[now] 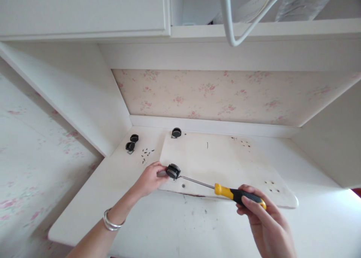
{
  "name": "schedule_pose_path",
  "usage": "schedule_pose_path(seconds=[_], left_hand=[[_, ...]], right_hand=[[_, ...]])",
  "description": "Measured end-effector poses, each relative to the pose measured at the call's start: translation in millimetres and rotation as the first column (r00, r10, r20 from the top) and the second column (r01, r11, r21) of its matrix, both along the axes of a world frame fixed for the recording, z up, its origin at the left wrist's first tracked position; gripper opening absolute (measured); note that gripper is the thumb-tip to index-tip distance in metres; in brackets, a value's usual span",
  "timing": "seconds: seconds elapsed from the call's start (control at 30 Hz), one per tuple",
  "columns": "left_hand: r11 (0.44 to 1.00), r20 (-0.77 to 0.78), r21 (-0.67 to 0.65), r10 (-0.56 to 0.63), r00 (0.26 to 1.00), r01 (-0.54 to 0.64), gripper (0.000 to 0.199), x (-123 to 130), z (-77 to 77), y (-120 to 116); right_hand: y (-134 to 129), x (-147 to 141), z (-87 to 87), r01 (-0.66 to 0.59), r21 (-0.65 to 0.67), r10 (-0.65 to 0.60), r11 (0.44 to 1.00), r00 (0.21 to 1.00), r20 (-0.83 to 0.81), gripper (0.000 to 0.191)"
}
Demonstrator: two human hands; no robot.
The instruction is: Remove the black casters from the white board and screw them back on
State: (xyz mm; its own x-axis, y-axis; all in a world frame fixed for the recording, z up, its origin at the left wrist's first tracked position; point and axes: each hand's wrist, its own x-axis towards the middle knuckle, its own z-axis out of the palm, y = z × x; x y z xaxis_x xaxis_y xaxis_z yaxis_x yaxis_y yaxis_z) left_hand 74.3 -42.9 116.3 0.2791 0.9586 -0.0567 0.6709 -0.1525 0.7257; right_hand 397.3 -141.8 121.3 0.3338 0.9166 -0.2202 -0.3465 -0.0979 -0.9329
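Observation:
My left hand (152,178) pinches the left side of a black caster wheel (173,171) at the near left corner of a white board (208,162). My right hand (265,216) is wrapped round the yellow and black handle of a screwdriver (239,196). Its metal shaft points left, and the tip meets the right side of the caster's base. Another caster (176,132) stands at the board's far left corner. Groups of screw holes show at the board's right end.
The board lies on a white desk (113,186). Two loose casters (134,138) and several small screws (146,152) lie left of the board. White side panels and an overhead cabinet (84,13) enclose the desk; a pale cable (232,40) hangs from above.

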Motion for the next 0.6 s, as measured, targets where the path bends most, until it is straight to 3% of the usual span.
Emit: schedule_pose_path(seconds=[0.33,0.6], left_hand=[[0.998,-0.003,0.000,-0.067,0.998,0.067,0.018,-7.0,-2.2,9.5],[0.999,0.037,-0.036,-0.030,0.999,0.031,0.018,-9.1,-1.5,10.6]], right_hand=[[-0.6,-6.7,-3.9,-0.040,-0.016,0.040,0.999,0.999,0.017,0.031],[11.6,-19.1,-7.1,-0.066,-0.050,0.067,0.997,0.998,0.017,0.034]])
